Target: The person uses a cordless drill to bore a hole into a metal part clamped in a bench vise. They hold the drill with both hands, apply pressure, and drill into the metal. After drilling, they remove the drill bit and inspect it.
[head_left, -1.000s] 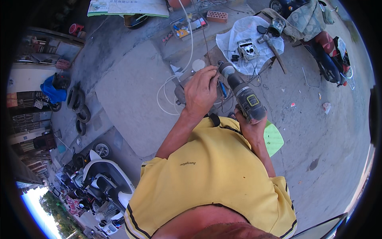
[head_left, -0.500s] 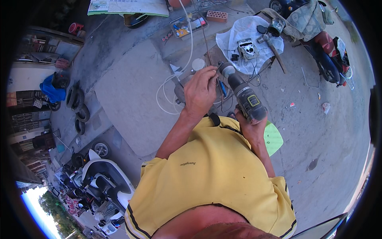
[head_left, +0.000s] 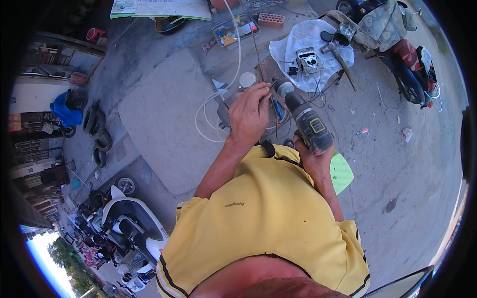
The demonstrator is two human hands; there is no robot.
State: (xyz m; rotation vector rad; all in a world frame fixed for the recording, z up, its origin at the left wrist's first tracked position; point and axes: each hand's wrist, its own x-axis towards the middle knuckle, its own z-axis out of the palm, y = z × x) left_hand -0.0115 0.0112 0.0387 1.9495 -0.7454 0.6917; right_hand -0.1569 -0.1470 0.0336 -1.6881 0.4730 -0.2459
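Note:
My right hand is wrapped around the handle of a dark power drill, its chuck pointing up and to the left. Close beside the chuck, my left hand pinches something by its fingertips, too small to make out. Below and between the hands shows a blue-handled tool, partly covered. A round whitish disc sits just beyond my left fingers. Farther off to the right, a metal engine cylinder head rests on a white plastic sheet, with a hammer on the sheet's right side.
A tool tray and a red perforated brick lie at the far side. Clear hose loops past my left hand. A light green seat shows by my right forearm. Scooters and tires are on the left, a motorbike far right.

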